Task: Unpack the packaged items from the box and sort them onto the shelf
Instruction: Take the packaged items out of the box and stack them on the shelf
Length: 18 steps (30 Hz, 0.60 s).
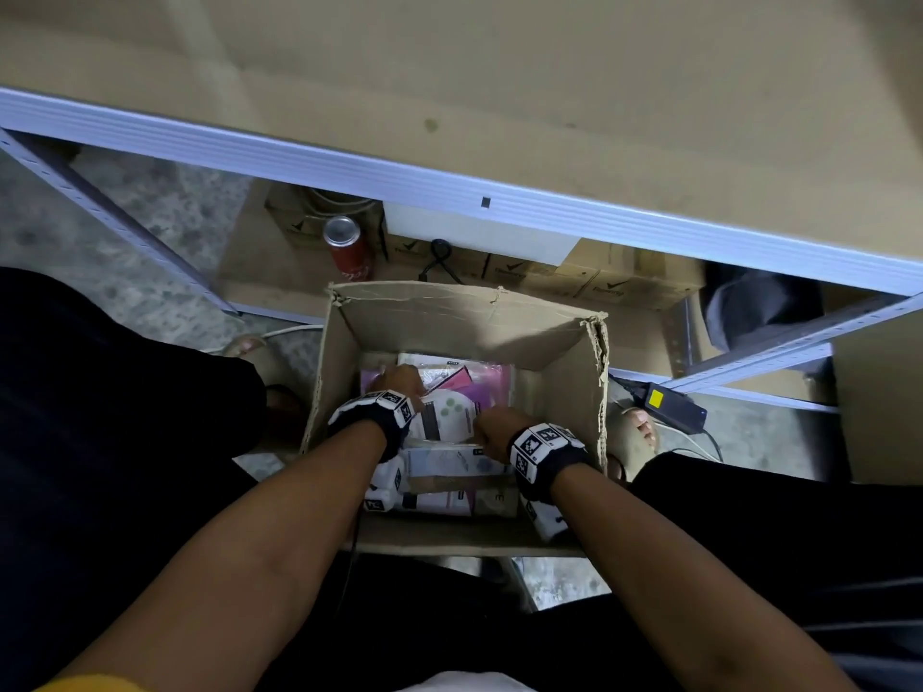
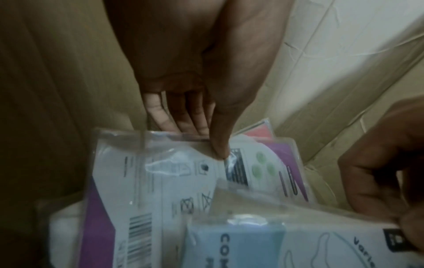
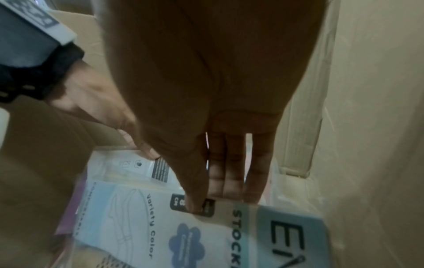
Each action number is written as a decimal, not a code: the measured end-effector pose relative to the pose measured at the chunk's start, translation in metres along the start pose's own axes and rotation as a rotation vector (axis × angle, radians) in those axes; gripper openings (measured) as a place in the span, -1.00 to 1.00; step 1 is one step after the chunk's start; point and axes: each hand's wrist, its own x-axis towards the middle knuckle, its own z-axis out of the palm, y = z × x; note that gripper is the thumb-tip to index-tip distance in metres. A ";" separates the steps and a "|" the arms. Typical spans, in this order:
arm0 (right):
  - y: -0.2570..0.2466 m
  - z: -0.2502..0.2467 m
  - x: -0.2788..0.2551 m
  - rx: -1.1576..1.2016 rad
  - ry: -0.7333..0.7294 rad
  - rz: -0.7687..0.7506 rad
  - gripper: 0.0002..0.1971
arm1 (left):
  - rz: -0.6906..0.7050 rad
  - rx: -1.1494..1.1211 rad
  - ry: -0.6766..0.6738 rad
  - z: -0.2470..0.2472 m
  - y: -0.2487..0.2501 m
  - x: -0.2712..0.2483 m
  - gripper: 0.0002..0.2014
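An open cardboard box [image 1: 464, 297] stands on the floor below the shelf [image 1: 449, 187], and both hands are down inside it. My left hand [image 1: 399, 379] [image 2: 206, 137] pinches the top edge of a clear packet with a purple and white card [image 1: 447, 414] [image 2: 174, 181], thumb on the front, fingers behind. My right hand [image 1: 497, 427] [image 3: 213, 197] pinches a pale blue and white stocking packet [image 1: 449, 462] [image 3: 160, 226] that overlaps the purple one, thumb on its black label. More packets lie underneath, including a pink one [image 1: 494, 382].
A red can [image 1: 349, 252], small brown cartons [image 1: 599, 282] and a white box sit on the low shelf behind the box. A black power adapter [image 1: 669, 404] with cables lies on the floor at right. My feet flank the box.
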 end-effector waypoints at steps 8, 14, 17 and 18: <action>-0.009 -0.043 -0.021 -0.150 0.137 0.017 -0.68 | 0.160 0.051 -0.004 -0.059 0.028 -0.032 -0.90; -0.022 -0.094 -0.070 -0.198 0.267 0.008 -0.95 | 0.315 0.136 0.071 -0.115 0.044 -0.075 -0.92; -0.026 -0.117 -0.100 -0.195 0.353 -0.009 -0.81 | 0.413 0.130 0.150 -0.142 0.054 -0.103 -0.92; -0.028 -0.125 -0.112 -0.202 0.388 -0.012 -0.87 | 0.434 0.100 0.166 -0.152 0.058 -0.112 -0.90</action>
